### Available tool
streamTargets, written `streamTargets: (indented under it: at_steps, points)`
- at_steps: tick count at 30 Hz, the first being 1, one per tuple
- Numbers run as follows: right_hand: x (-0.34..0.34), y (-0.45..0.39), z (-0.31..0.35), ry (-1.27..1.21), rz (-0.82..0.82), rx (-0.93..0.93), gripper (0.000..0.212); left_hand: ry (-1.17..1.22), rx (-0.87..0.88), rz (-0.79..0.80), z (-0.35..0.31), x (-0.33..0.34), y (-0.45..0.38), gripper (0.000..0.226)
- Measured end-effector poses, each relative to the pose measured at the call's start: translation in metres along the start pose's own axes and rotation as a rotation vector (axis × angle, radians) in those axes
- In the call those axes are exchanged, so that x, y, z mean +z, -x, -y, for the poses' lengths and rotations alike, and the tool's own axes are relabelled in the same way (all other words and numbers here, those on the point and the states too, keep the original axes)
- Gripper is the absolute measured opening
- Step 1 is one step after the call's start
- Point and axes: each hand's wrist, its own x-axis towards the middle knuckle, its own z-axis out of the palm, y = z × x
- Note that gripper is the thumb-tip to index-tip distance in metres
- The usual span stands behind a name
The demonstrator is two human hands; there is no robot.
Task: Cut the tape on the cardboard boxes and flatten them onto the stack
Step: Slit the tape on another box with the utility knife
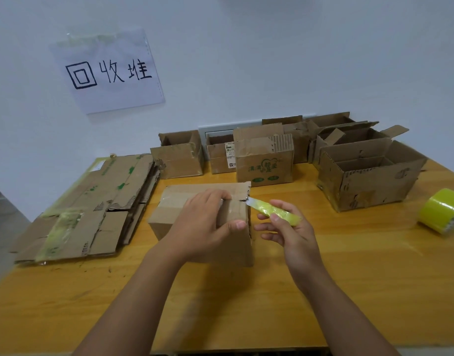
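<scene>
A closed, taped cardboard box stands in the middle of the wooden table. My left hand grips its top right end, fingers over the top and thumb on the near side. My right hand holds a yellow-handled utility knife, and the blade tip touches the box's top right edge at the tape seam. A stack of flattened cardboard with yellow-green tape strips lies to the left of the box.
Several open cardboard boxes stand along the wall: a small one, a printed one and a large divided one at the right. A roll of yellow tape lies at the right edge. A handwritten paper sign hangs on the wall.
</scene>
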Motion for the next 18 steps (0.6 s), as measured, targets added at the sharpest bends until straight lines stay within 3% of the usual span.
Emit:
streamTargets:
  at_steps: [9, 14, 18]
  points:
    - [-0.0028, 0.0011, -0.0009, -0.038, -0.005, 0.026, 0.023, 0.039, -0.028, 0.051, -0.0007, -0.0035, -0.0041, 0.077]
    - [0.0005, 0.0007, 0.0, -0.07, -0.04, 0.008, 0.021, 0.072, -0.011, 0.039, 0.0, -0.0049, -0.0012, 0.056]
    - [0.0023, -0.0023, 0.0038, -0.102, -0.076, -0.002, 0.019, 0.114, -0.017, 0.093, -0.001, -0.0088, -0.0013, 0.064]
